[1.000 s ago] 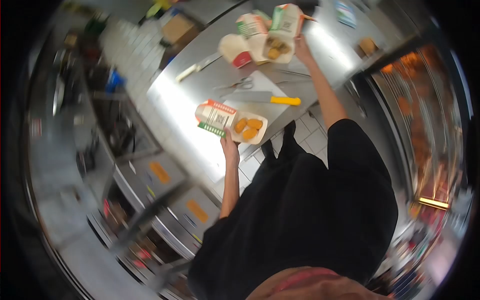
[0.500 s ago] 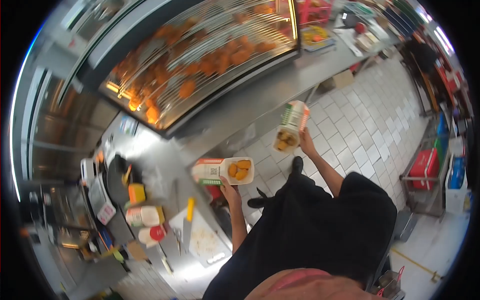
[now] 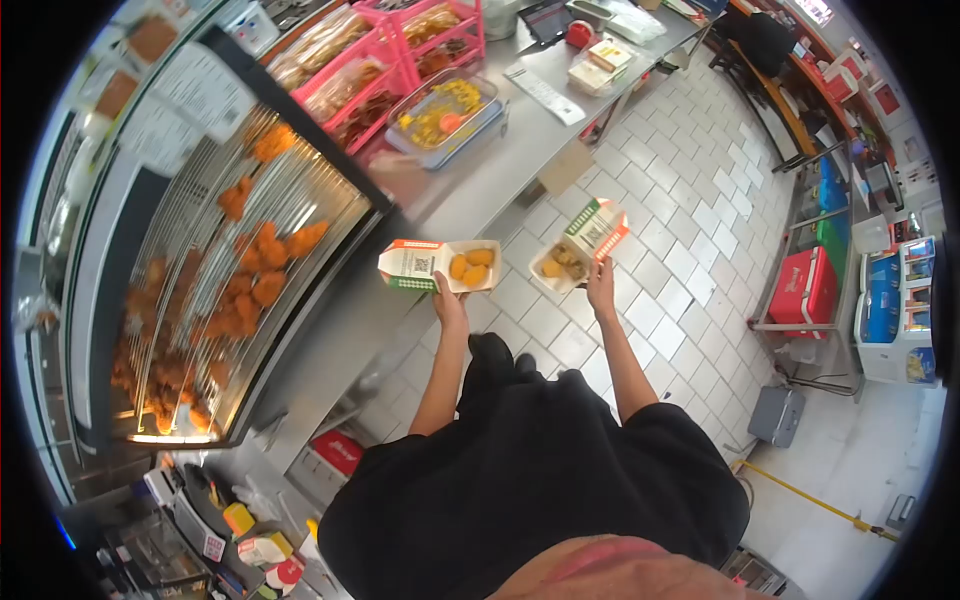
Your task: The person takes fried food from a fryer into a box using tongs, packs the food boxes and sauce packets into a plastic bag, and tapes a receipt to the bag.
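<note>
My left hand (image 3: 451, 303) grips a paper takeaway box (image 3: 412, 263) from below, thumb up against its near side. The box's lid is folded back, and several golden fried nuggets (image 3: 470, 267) lie inside. In my right hand (image 3: 600, 288) is a second takeaway box (image 3: 596, 228), tilted, with its printed lid raised. Brownish and golden fried pieces (image 3: 565, 262) show in that one. Both boxes are held out in front of me, apart from each other, the left one near the counter's edge and the right one above the floor.
On my left stands a heated display case (image 3: 250, 290) with fried food on wire racks. Along the steel counter (image 3: 490, 185) are pink baskets (image 3: 365, 75), a clear tub of yellow food (image 3: 440, 115) and stacked boxes (image 3: 602, 66). A trolley with a red cooler (image 3: 803, 287) is at right.
My view has turned and moved along the counter, so the display case now sits to the left. Both boxes came with me, still held, and are now closer together.
</note>
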{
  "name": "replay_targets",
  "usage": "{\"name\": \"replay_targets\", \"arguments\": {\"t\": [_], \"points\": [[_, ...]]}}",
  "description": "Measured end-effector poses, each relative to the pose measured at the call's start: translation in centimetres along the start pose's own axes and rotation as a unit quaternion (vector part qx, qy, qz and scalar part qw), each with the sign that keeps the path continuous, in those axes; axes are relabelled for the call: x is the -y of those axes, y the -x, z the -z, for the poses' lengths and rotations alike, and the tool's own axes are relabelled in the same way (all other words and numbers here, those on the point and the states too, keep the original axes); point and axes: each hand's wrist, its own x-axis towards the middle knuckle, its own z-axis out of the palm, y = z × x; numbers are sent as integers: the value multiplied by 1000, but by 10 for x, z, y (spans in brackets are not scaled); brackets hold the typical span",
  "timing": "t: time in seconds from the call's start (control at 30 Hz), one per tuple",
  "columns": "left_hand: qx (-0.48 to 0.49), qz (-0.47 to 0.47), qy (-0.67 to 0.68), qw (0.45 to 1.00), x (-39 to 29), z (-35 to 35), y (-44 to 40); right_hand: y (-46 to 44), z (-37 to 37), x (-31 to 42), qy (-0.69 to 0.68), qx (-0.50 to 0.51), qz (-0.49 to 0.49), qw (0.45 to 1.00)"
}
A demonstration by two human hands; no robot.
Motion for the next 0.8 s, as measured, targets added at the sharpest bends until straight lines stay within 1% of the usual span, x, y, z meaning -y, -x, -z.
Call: {"name": "replay_targets", "arguments": {"t": [0.07,0.17,0.27,0.3,0.37,0.4,0.43,0.47,0.5,0.53,0.57,0.6,0.63,0.67,0.7,0.73,0.77,0.8], "points": [[-7,-11,-22,1000,11,-35,-45,-70,-14,-3,9,-4,41,999],[-34,-27,-21,999,20,-77,-104,-168,-45,7,-36,19,64,997],[-62,-43,-30,997,29,-114,-156,-251,-71,47,40,72,45,996],[-75,-47,-39,995,32,-123,-168,-281,-83,62,51,76,64,994],[-103,-31,-63,992,37,-134,-176,-328,-105,61,79,95,89,988],[-114,-17,-72,991,36,-142,-183,-353,-117,61,70,91,129,985],[-127,-3,-84,988,35,-150,-188,-375,-122,71,96,120,111,982],[-156,-39,-119,980,39,-154,-195,-389,-126,81,119,148,89,978],[-177,-47,-166,969,42,-151,-196,-398,-128,88,140,173,62,973],[-192,-56,-214,956,40,-155,-198,-411,-124,94,247,158,170,941],[-200,-69,-259,943,38,-165,-204,-426,-118,108,260,211,99,937],[-198,-97,-274,936,33,-173,-205,-437,-109,132,274,260,27,926],[-225,-77,-276,931,33,-180,-208,-452,-96,158,285,305,-47,907],[-251,-58,-279,925,33,-186,-212,-476,-84,184,264,357,-30,895],[-276,-38,-281,919,36,-191,-215,-509,-72,188,211,361,25,908],[-304,-37,-297,905,42,-192,-219,-548,-63,198,174,330,48,927],[-334,-40,-311,889,47,-193,-225,-595,-51,212,183,284,83,937],[-349,-116,-297,881,48,-202,-229,-646,-38,230,161,232,101,954]]}}
